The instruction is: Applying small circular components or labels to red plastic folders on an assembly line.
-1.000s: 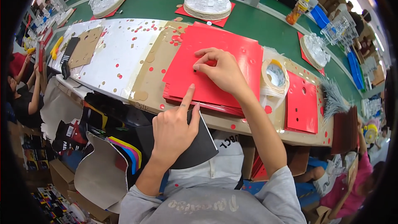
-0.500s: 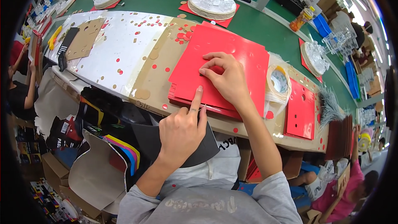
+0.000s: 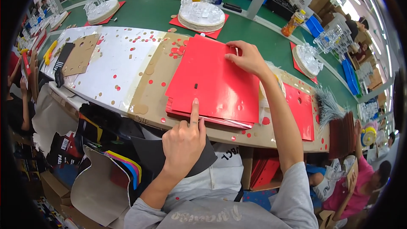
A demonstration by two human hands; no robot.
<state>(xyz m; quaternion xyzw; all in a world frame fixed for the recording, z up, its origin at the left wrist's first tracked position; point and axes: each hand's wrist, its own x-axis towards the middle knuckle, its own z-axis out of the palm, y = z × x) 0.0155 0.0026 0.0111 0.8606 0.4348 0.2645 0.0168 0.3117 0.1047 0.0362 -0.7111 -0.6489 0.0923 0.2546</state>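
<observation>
A stack of glossy red sheets point(image 3: 212, 76) lies on the worktable in front of me. A small dark rectangular slot shows in its top sheet toward the near left. My left hand point(image 3: 184, 144) presses its outstretched index fingertip on the sheet just below that slot; the thumb points up beside the stack's near edge and the other fingers are curled. At the far right edge of the stack, my right hand point(image 3: 250, 58) has its thumb on top of the upper red sheet and its fingers bent over the edge. The fingertips' undersides are hidden.
To the right lie a tape roll, partly behind my right forearm, more red sheets point(image 3: 296, 110) and a bundle of grey wires point(image 3: 330, 107). Left are a cardboard piece point(image 3: 82, 53), a black strip and a yellow cutter point(image 3: 51, 52). Clear plastic parts point(image 3: 202, 13) stand beyond on round boards.
My right hand has left its pinch over the sheet's middle and moved to the far right edge. The rectangular slot is now uncovered. My left index finger stays near the slot.
</observation>
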